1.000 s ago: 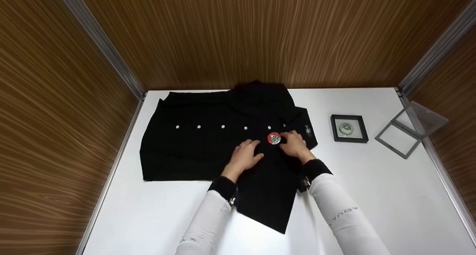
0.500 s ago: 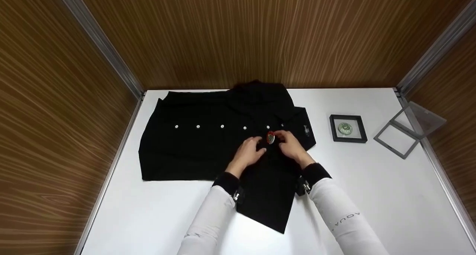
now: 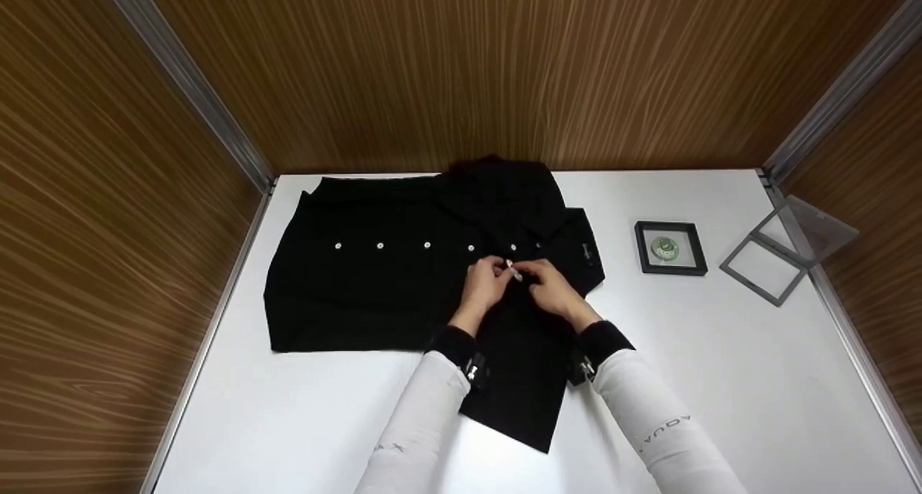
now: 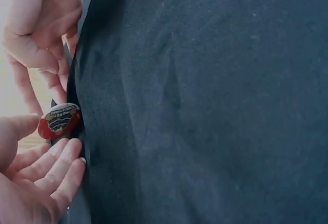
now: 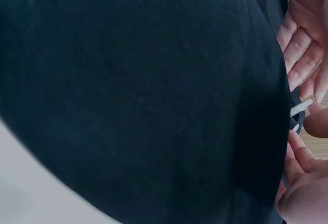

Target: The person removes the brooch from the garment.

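A round red button badge [image 3: 514, 270] stands tilted between both hands, over a black buttoned shirt [image 3: 374, 292] laid flat. Its printed front shows in the left wrist view, where the badge [image 4: 60, 120] lies close against the dark cloth. My left hand [image 3: 481, 291] pinches it from the left, thumb at its edge and the other fingers extended below. From the right, my right hand [image 3: 553, 289] holds it by the fingertips. A thin pale edge [image 5: 301, 107] shows between the hands in the right wrist view. The badge's back is mostly hidden.
Right of the shirt lies a black-framed case [image 3: 671, 248] with a green round badge [image 3: 665, 248] inside. Farther right, an opened grey frame case [image 3: 765, 271] leans its lid [image 3: 810, 227] at the side wall. Wood-grain panels [image 3: 461, 69] enclose the white table [image 3: 324, 422].
The badge has turned from face-up to nearly edge-on and shifted slightly left. My left hand has moved right to take hold of it; my right hand has moved left with it.
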### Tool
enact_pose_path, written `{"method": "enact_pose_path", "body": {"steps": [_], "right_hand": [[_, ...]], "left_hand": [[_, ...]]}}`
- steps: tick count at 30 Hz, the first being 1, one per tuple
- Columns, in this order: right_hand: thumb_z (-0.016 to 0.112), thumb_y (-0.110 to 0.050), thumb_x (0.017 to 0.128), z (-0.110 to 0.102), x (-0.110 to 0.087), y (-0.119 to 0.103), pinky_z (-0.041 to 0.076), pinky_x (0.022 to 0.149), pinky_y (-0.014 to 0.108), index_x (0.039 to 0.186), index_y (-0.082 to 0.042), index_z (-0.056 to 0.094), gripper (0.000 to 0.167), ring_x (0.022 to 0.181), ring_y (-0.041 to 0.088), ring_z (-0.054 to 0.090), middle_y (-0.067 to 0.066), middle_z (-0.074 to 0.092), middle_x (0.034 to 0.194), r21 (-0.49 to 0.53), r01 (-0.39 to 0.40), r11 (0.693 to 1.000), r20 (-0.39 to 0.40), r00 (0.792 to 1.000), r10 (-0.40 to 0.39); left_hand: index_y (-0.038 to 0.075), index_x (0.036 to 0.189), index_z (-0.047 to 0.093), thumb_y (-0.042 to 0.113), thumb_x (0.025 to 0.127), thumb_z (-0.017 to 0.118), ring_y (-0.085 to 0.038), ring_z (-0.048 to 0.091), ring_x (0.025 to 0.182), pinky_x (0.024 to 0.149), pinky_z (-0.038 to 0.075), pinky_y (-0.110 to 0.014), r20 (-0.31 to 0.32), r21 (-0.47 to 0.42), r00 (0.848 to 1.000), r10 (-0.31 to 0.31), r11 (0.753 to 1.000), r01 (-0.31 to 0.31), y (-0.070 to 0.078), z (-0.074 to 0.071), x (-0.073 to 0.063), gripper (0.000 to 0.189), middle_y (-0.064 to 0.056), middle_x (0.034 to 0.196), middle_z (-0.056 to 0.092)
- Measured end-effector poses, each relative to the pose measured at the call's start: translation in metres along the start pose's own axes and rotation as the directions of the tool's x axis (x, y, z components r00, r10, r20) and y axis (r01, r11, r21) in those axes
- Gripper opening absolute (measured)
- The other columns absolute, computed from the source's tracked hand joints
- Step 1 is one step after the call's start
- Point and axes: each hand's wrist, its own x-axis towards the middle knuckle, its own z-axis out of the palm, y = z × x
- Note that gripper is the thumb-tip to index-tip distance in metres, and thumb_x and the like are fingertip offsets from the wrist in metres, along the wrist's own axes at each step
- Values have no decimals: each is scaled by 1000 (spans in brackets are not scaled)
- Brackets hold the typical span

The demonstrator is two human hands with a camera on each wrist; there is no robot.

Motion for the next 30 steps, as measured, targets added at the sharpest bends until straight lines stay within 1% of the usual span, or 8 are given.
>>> {"method": "enact_pose_path", "body": {"steps": [5, 9, 12, 16, 19, 22, 26, 30], "right_hand": [[49, 14, 77, 1, -2, -2, 37, 105, 49, 122, 6, 64, 49, 118, 39, 50, 25, 55, 123, 5, -7, 1000, 9, 1000, 7], [49, 15, 76, 1, -2, -1, 37, 104, 49, 120, 7, 64, 47, 117, 39, 51, 25, 56, 121, -1, -7, 1000, -5, 1000, 7], [50, 15, 77, 2, -1, 1, 41, 100, 47, 116, 7, 66, 43, 112, 37, 55, 23, 58, 117, -27, -16, 1000, -74, 997, 14], [49, 15, 77, 4, 2, 6, 47, 93, 43, 109, 5, 68, 39, 102, 34, 60, 18, 60, 111, -92, -15, 996, -213, 977, -5], [48, 15, 77, 5, 4, 8, 45, 96, 42, 110, 6, 67, 40, 107, 33, 59, 19, 60, 114, -152, 19, 988, -250, 967, -57], [49, 14, 78, 5, 3, 9, 42, 102, 42, 117, 7, 65, 42, 116, 34, 55, 21, 58, 124, -225, 52, 973, -188, 977, -95], [49, 12, 82, 7, 0, 7, 39, 106, 42, 126, 9, 59, 46, 124, 36, 51, 24, 53, 133, -316, 78, 946, -62, 993, -103], [48, 13, 81, 10, -3, 6, 39, 105, 45, 129, 10, 56, 50, 124, 40, 50, 26, 52, 133, -361, 130, 924, 19, 991, -132]], "left_hand": [[-1, 111, 70, 16, 90, 71, -14, 70, 76, 70, 54, -23, 20, -98, 998, -63, 993, 65, 0, 3, 1, 26, -7, 88, 74], [-3, 109, 70, 10, 90, 70, -15, 71, 68, 62, 54, -22, 34, -175, 996, -85, 981, 89, 0, 5, 1, 22, -8, 86, 74], [-4, 108, 70, 6, 90, 68, -17, 71, 67, 61, 54, -22, 26, -196, 996, -87, 976, 91, -2, 5, 0, 21, -9, 83, 73], [-5, 109, 69, 3, 88, 67, -18, 71, 67, 61, 54, -23, 20, -203, 994, -108, 973, 110, -5, 6, -1, 23, -9, 81, 73], [-5, 111, 68, 2, 87, 67, -18, 71, 67, 61, 55, -23, 22, -216, 991, -133, 967, 135, -7, 7, -2, 25, -10, 81, 73], [-7, 112, 67, 2, 87, 67, -17, 71, 66, 62, 55, -24, 19, -242, 986, -166, 956, 165, -8, 8, -2, 26, -10, 81, 73], [-8, 109, 68, 4, 87, 68, -15, 70, 64, 61, 54, -22, 0, -269, 977, -213, 941, 205, -9, 10, -2, 24, -9, 79, 73], [-7, 104, 70, 3, 88, 67, -15, 70, 63, 59, 54, -21, -17, -302, 970, -241, 926, 224, -11, 11, -2, 19, -8, 78, 73]]}}
